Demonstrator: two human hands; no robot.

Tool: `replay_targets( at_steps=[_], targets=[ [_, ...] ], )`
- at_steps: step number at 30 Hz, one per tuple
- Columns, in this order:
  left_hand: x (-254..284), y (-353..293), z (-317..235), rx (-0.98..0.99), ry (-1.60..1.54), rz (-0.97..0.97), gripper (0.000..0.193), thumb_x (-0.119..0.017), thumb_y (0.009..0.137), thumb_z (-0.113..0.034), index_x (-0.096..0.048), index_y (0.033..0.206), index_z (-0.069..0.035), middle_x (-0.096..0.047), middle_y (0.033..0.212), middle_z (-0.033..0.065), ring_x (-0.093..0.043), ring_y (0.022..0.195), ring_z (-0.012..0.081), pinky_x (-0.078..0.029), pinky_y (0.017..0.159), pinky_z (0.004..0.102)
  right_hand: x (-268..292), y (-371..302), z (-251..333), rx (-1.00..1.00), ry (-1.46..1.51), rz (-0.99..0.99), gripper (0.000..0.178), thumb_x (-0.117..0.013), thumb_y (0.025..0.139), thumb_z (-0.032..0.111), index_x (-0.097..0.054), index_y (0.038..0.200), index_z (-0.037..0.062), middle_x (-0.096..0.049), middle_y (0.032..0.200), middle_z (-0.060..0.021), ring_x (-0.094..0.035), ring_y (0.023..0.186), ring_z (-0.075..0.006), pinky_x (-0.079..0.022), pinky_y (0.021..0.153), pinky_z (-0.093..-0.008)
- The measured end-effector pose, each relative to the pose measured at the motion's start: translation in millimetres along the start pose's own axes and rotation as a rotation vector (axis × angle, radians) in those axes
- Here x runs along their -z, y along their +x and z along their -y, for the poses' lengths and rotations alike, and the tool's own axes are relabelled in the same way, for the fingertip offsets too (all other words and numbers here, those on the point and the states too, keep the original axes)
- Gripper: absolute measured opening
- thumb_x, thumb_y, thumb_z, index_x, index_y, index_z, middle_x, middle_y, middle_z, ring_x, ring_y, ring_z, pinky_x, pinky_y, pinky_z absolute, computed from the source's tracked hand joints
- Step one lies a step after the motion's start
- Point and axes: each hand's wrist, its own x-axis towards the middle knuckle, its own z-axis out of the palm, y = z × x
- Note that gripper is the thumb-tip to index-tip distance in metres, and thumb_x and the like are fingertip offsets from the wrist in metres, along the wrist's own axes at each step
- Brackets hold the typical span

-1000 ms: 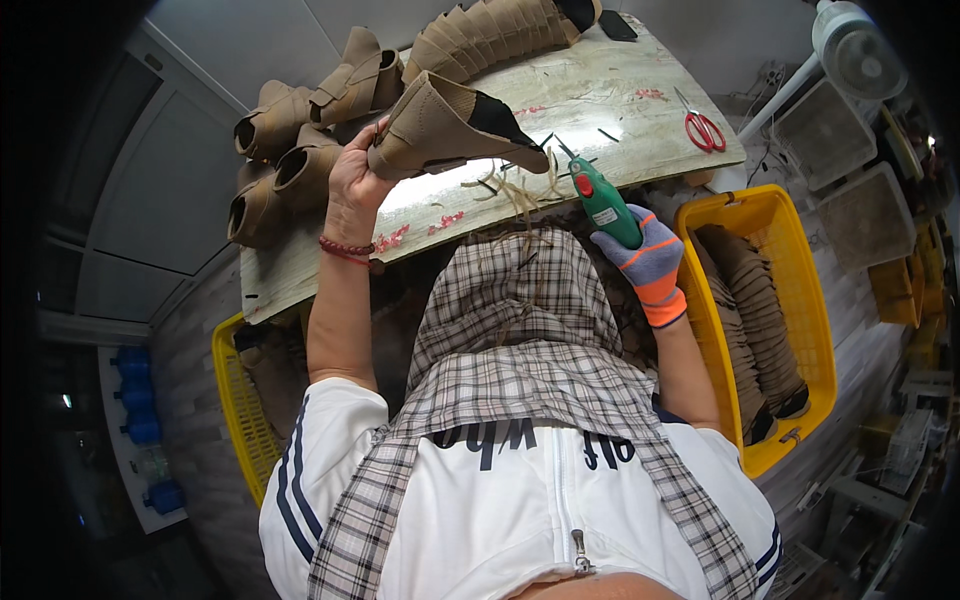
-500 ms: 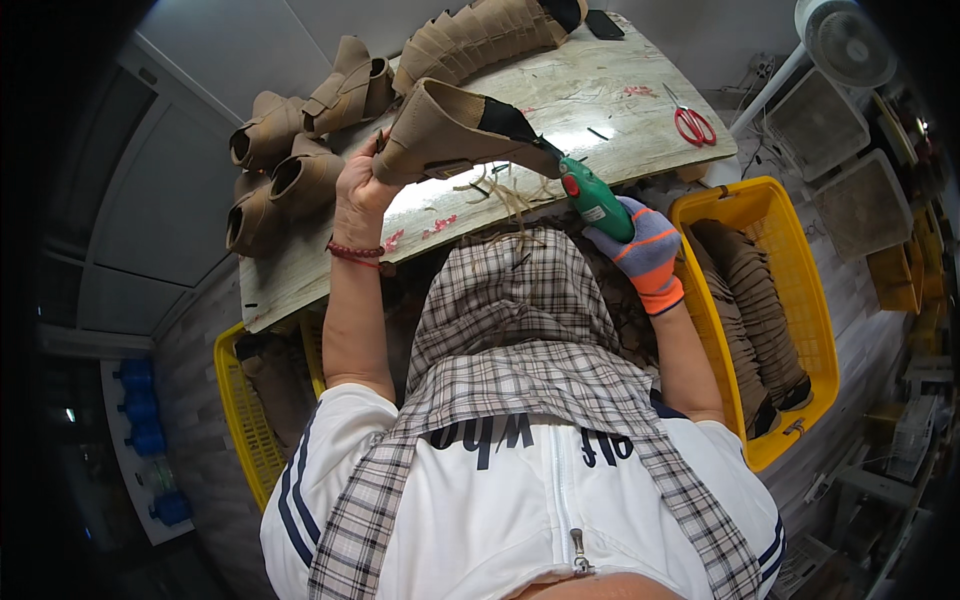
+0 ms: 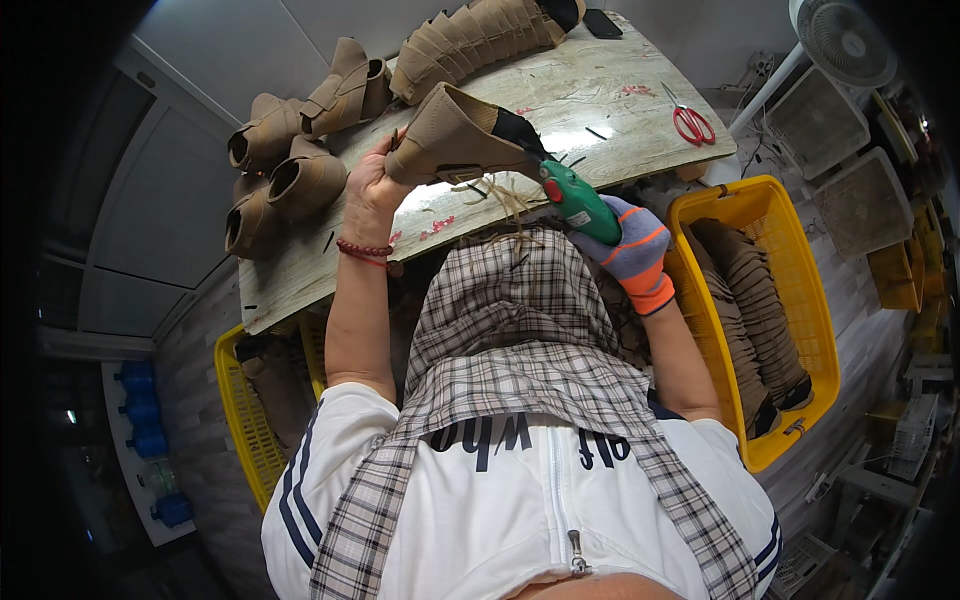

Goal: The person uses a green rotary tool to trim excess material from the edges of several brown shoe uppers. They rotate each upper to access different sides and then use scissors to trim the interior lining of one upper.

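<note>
My bare left hand (image 3: 376, 180), a red bead bracelet at its wrist, grips the left end of a tan-brown shoe upper (image 3: 440, 140) and holds it up over the table. The upper has a dark lining and an open top. In my right hand (image 3: 635, 250), which wears a grey and orange glove, is a green handheld power cutter (image 3: 580, 202) with a red button. Its head meets the dark right end of the upper; the blade itself is too small to make out. Thread and dark trimmings (image 3: 505, 195) lie on the table edge below.
On the light table (image 3: 600, 90) lie red-handled scissors (image 3: 692, 125), a phone (image 3: 602, 24), a long nested row of uppers (image 3: 480, 48) and several single uppers (image 3: 303, 185). Yellow baskets holding uppers stand right (image 3: 822, 350) and left (image 3: 232, 400). A white fan (image 3: 848, 45) is at the far right.
The cutter and my right hand have shifted slightly left along the upper's edge. The upper has moved a little right. A dark scrap now shows on the table left of my left wrist.
</note>
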Motion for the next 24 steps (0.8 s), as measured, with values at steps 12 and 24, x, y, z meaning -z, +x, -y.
replay_targets(
  at_steps=[12,24],
  targets=[
    [-59,-41,-10,-1.113,1.844,-0.155,0.027,-0.064,0.087,-0.005,-0.062,0.113,0.002,-0.066,0.104,0.0106,-0.064,0.101,0.0216,-0.052,0.09,0.0352,-18,-18,18,-0.243,0.305,-0.009,0.05,-0.089,0.064,0.025,-0.067,0.102,0.0003,-0.069,0.079,-0.0106,-0.066,0.066,-0.0198,-0.053,0.061,-0.0293],
    [-62,82,-229,-1.355,2.103,-0.663,0.033,-0.072,0.081,-0.024,-0.067,0.104,-0.002,-0.066,0.095,0.01,-0.062,0.085,0.0196,-0.05,0.072,0.0306,-6,-31,1,-0.467,0.163,0.015,0.048,-0.087,0.069,0.019,-0.063,0.106,-0.0014,-0.07,0.085,-0.0106,-0.066,0.072,-0.0157,-0.053,0.068,-0.0281]
  ],
)
